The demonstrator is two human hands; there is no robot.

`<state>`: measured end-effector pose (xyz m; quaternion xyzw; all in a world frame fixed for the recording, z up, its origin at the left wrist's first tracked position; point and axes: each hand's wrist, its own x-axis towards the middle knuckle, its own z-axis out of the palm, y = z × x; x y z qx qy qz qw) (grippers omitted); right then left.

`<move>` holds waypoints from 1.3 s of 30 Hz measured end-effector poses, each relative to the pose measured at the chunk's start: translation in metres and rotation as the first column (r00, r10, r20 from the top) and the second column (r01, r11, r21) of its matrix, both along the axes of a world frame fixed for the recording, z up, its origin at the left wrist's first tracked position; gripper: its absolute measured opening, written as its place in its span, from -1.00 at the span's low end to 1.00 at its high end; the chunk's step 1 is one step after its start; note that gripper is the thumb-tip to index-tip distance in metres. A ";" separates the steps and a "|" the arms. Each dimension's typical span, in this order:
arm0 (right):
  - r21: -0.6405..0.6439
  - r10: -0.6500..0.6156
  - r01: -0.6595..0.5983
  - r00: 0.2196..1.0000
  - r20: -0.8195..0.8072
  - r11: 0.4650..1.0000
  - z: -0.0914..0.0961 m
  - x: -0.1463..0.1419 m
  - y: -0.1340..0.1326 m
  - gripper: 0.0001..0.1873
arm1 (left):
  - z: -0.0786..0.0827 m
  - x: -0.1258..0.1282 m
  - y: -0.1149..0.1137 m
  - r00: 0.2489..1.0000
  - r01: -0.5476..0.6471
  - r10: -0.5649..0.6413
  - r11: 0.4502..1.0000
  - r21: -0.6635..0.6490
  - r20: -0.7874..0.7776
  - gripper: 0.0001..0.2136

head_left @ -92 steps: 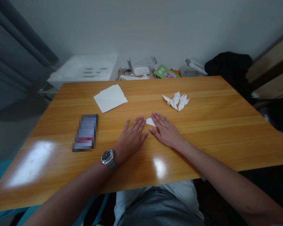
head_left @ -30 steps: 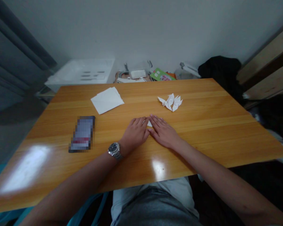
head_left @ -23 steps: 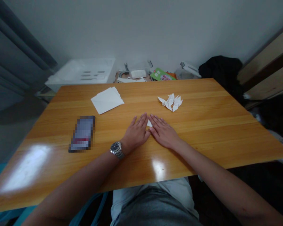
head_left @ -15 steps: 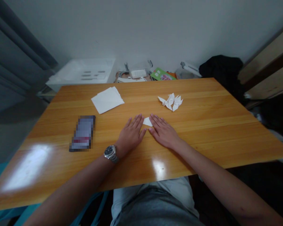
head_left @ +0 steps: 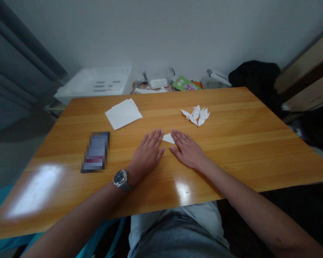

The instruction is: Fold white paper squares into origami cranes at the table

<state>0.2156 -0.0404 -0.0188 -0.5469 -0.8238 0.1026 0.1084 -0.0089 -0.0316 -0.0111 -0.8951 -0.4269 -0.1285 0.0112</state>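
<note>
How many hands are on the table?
2: the bare left hand, at the left end of the small white paper wedge, and the bare right hand, over its right end.

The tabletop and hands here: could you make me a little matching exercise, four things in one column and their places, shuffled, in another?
Things:
1. Small folded paper
2. Stacked flat sheets
3. Folded paper figures
4. Wristwatch

Places:
A. On the far part of the table, right of its middle
B. Around the left arm
C. Between the left hand and right hand
D. On the table's far part, left of its middle

Pairs: 1-C, 2-D, 3-A, 4-B
</note>
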 end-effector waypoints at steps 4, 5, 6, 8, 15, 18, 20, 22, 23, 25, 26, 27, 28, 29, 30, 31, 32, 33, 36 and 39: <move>0.002 0.013 -0.013 1.000 -0.008 1.000 -0.001 0.002 0.000 -0.22 | 0.003 0.008 -0.003 0.988 0.144 -0.148 0.987 -0.070 -0.047 -0.49; 0.003 0.015 -0.015 1.000 -0.006 1.000 -0.001 0.002 0.000 -0.21 | 0.002 0.009 -0.004 0.989 0.138 -0.142 0.988 -0.077 -0.051 -0.50; 0.006 0.016 -0.016 1.000 -0.002 1.000 -0.001 0.003 0.000 -0.20 | 0.001 0.010 -0.004 0.989 0.131 -0.135 0.988 -0.082 -0.055 -0.49; 0.013 0.020 -0.020 1.000 0.006 1.000 -0.001 0.003 0.000 -0.18 | -0.001 0.010 -0.005 0.992 0.114 -0.119 0.990 -0.082 -0.051 -0.50; 0.015 0.046 -0.046 0.999 0.001 0.999 -0.002 0.008 0.000 -0.22 | 0.002 0.010 -0.007 0.995 0.091 -0.094 0.991 -0.100 -0.024 -0.49; 0.026 0.019 -0.019 1.000 0.020 0.999 -0.003 0.017 -0.001 -0.22 | 0.003 0.010 -0.007 0.996 0.085 -0.088 0.990 -0.110 -0.027 -0.48; 0.023 0.001 -0.001 0.999 0.033 1.000 -0.003 0.026 -0.003 -0.23 | 0.003 0.010 -0.007 0.996 0.084 -0.088 0.990 -0.116 -0.031 -0.48; 0.023 -0.009 0.008 0.999 0.036 1.000 -0.004 0.035 -0.005 -0.24 | 0.002 0.010 -0.007 0.996 0.081 -0.086 0.990 -0.115 -0.034 -0.47; 0.023 -0.014 0.013 0.999 0.038 1.000 -0.004 0.039 -0.006 -0.24 | 0.002 0.010 -0.007 0.996 0.079 -0.084 0.990 -0.114 -0.036 -0.47; 0.024 -0.021 0.020 0.999 0.041 1.000 -0.005 0.044 -0.008 -0.24 | 0.002 0.010 -0.007 0.996 0.078 -0.082 0.991 -0.111 -0.037 -0.47; 0.024 -0.025 0.024 0.999 0.042 0.999 -0.005 0.046 -0.009 -0.24 | 0.002 0.010 -0.007 0.996 0.079 -0.084 0.991 -0.109 -0.037 -0.47; 0.023 -0.030 0.029 0.999 0.042 0.999 -0.005 0.048 -0.009 -0.24 | 0.002 0.010 -0.007 0.995 0.082 -0.087 0.991 -0.109 -0.039 -0.47; 0.022 -0.033 0.032 0.999 0.041 0.999 -0.005 0.048 -0.010 -0.24 | 0.002 0.010 -0.006 0.995 0.085 -0.090 0.990 -0.108 -0.041 -0.47; 0.022 -0.036 0.036 0.999 0.037 0.999 -0.006 0.048 -0.010 -0.24 | 0.002 0.010 -0.006 0.995 0.087 -0.092 0.990 -0.107 -0.044 -0.47; 0.022 -0.038 0.038 0.999 0.033 0.999 -0.006 0.048 -0.010 -0.24 | 0.002 0.010 -0.006 0.994 0.091 -0.096 0.990 -0.105 -0.048 -0.47; 0.021 -0.038 0.037 0.999 0.029 0.999 -0.006 0.048 -0.010 -0.24 | 0.003 0.010 -0.006 0.994 0.095 -0.100 0.990 -0.101 -0.051 -0.48; 0.022 -0.037 0.036 0.999 0.026 0.999 -0.006 0.048 -0.010 -0.24 | 0.003 0.010 -0.005 0.993 0.098 -0.104 0.990 -0.097 -0.055 -0.48; 0.023 -0.036 0.036 0.999 0.027 0.999 -0.006 0.047 -0.010 -0.25 | 0.004 0.009 -0.004 0.992 0.103 -0.108 0.990 -0.091 -0.060 -0.48; 0.032 -0.033 0.032 0.998 0.046 0.999 -0.005 0.047 -0.009 -0.24 | 0.008 0.008 0.001 0.990 0.121 -0.126 0.990 -0.078 -0.070 -0.48; 0.049 -0.032 0.029 0.998 0.059 0.998 0.000 0.046 -0.005 -0.26 | 0.013 0.008 0.007 0.988 0.139 -0.143 0.988 -0.068 -0.064 -0.52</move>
